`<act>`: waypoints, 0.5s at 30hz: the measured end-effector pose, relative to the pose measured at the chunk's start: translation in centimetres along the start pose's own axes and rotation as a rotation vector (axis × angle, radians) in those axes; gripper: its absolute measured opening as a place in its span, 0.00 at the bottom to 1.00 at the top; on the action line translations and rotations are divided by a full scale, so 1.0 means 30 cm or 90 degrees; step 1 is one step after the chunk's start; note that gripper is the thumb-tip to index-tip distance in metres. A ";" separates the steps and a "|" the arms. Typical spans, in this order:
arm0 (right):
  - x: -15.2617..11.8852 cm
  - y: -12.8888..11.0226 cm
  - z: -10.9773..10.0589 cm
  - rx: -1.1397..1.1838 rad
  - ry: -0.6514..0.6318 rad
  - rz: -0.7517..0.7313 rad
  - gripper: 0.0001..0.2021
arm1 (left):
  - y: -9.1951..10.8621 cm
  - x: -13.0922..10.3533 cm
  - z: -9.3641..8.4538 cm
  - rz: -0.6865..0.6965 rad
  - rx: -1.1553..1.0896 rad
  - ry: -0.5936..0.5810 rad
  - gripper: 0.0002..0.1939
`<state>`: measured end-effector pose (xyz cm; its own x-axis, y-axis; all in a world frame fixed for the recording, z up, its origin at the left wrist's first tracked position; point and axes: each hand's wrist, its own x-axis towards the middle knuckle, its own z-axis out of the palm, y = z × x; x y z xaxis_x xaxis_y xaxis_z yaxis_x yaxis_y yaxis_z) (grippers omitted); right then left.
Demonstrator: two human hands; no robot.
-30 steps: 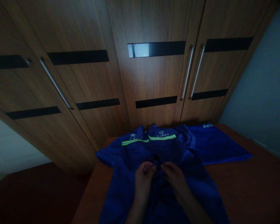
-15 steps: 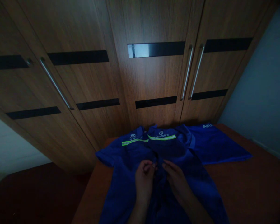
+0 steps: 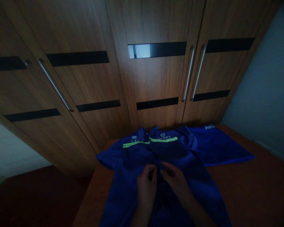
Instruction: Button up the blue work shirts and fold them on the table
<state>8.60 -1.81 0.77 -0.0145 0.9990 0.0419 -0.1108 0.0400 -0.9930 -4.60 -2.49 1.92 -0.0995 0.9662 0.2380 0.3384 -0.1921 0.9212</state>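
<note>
A dark blue short-sleeved work shirt (image 3: pixel 127 186) lies face up, its collar toward the wardrobe. Reflective yellow-green strips and white emblems cross its chest. Over the front opening, my left hand (image 3: pixel 147 178) pinches one edge of the placket between thumb and fingers. Just to its right, my right hand (image 3: pixel 174 176) grips the facing edge, fingertips close to those of the left. Any button between the fingertips is too dark and small to make out.
The shirt rests on a reddish-brown table (image 3: pixel 246 186). A brighter blue folded cloth (image 3: pixel 220 148) with white lettering lies at the right, touching the shirt's sleeve. Behind stands a wooden wardrobe (image 3: pixel 153 75) with metal handles; a pale wall (image 3: pixel 262 94) is on the right.
My right hand has moved left and its fingers have closed in on the placket beside my left hand. The left hand has shifted slightly; the shirt lies much as before.
</note>
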 end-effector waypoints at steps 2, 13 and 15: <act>-0.001 -0.002 0.003 -0.027 -0.005 -0.009 0.17 | 0.007 -0.002 -0.002 0.007 0.009 -0.005 0.06; -0.034 -0.018 0.029 -0.326 -0.025 -0.057 0.21 | 0.016 0.014 -0.002 -0.027 -0.034 -0.030 0.06; -0.044 -0.025 0.023 -0.412 -0.056 -0.069 0.23 | 0.013 0.015 -0.004 -0.027 -0.041 -0.051 0.07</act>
<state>8.02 -3.16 1.53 -0.1213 0.9846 0.1263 0.5027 0.1706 -0.8475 -4.63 -2.15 2.42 -0.0371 0.9838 0.1756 0.2737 -0.1590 0.9486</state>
